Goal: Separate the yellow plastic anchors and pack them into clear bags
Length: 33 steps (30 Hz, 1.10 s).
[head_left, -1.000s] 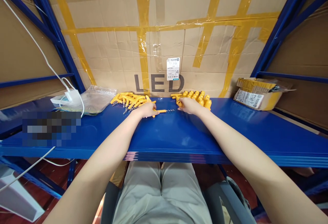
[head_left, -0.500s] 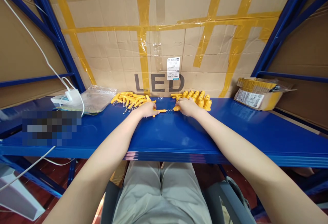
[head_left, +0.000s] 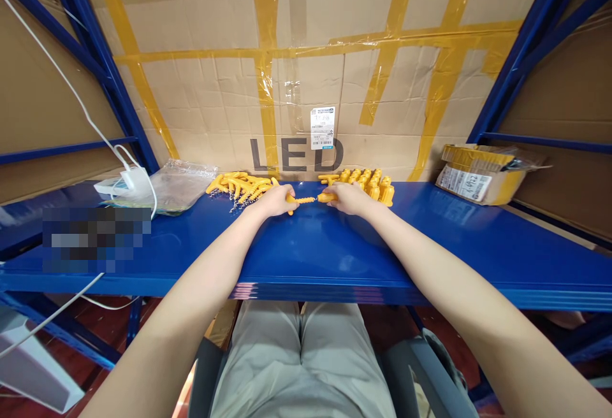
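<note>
My left hand [head_left: 278, 201] is closed on the handle of a yellow corkscrew-like piece [head_left: 305, 200], whose shaft points right. Facing it, my right hand [head_left: 348, 198] grips a yellow sleeve-like piece [head_left: 327, 197]. The two pieces are nearly end to end; whether they touch is too small to tell. Beyond my left hand lies a pile of yellow handles with metal spirals [head_left: 241, 185]. Several upright yellow pieces [head_left: 382, 190] stand in rows behind my right hand.
A large taped cardboard sheet [head_left: 215, 99] backs the blue table [head_left: 315, 246]. At the right is a small open carton [head_left: 471, 179]. Clear plastic bags [head_left: 184, 182], a white adapter [head_left: 135, 178] with cables and a blurred dark object [head_left: 95, 236] lie left.
The yellow pieces in my hands have come closer together, and the metal spiral that showed between them is now mostly out of sight. The piles look the same.
</note>
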Available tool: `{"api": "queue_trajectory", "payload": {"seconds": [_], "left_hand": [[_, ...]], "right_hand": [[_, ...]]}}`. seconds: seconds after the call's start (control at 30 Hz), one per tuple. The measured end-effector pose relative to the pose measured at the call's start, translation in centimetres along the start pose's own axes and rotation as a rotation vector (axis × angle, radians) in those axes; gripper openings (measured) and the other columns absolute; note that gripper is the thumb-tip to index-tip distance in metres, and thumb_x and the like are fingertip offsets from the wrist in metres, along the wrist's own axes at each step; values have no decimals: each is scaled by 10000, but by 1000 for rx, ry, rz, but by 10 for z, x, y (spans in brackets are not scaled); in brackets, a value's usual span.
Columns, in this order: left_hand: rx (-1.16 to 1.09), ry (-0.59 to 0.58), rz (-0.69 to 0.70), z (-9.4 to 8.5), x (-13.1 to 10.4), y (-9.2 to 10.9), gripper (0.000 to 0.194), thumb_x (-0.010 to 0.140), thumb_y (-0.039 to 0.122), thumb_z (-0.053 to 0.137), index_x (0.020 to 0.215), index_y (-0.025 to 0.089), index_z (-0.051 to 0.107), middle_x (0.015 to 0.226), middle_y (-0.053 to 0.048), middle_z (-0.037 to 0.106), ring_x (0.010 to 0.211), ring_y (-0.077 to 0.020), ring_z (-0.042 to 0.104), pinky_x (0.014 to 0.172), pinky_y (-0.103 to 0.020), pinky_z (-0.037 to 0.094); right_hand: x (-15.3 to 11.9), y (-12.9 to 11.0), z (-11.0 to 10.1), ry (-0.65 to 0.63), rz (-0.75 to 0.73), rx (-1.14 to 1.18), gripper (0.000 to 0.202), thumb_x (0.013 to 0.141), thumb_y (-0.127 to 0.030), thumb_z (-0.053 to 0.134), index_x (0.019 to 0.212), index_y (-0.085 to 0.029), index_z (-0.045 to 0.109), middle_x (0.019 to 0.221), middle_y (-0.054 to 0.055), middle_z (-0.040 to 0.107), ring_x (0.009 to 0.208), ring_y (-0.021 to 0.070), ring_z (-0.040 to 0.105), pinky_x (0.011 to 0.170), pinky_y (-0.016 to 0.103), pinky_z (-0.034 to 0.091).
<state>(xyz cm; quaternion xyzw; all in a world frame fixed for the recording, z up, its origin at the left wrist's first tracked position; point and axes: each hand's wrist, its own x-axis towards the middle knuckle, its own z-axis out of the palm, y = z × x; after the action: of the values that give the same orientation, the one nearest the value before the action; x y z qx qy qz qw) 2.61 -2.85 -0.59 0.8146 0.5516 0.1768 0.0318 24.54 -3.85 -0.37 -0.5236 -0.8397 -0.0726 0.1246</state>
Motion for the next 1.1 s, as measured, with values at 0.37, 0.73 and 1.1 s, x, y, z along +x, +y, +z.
{"api": "queue_trajectory", "payload": {"seconds": [0.37,0.73,1.1], "left_hand": [[-32,-26,73,2,-2,-3,311,667,282,613,964,232,537,646,45,608,613,-156,559,562,-235,390],[66,-6,47,-1,0,-2,227,640,282,587,856,221,620,688,10,665,659,-183,613,615,-255,438],[30,3,36,-2,0,-5,259,625,272,590,876,210,614,692,13,674,649,-178,619,609,-247,447]], "right_hand": [[5,3,10,34,-172,247,341,797,-164,608,1134,-125,632,1131,120,651,1047,215,602,937,308,435],[2,-1,3,-56,-39,472,451,777,-208,641,1217,-127,583,1181,117,627,1070,213,592,966,331,435],[-3,19,0,-301,219,1293,154,801,-211,667,884,-102,599,828,78,686,699,120,667,711,224,563]]}}
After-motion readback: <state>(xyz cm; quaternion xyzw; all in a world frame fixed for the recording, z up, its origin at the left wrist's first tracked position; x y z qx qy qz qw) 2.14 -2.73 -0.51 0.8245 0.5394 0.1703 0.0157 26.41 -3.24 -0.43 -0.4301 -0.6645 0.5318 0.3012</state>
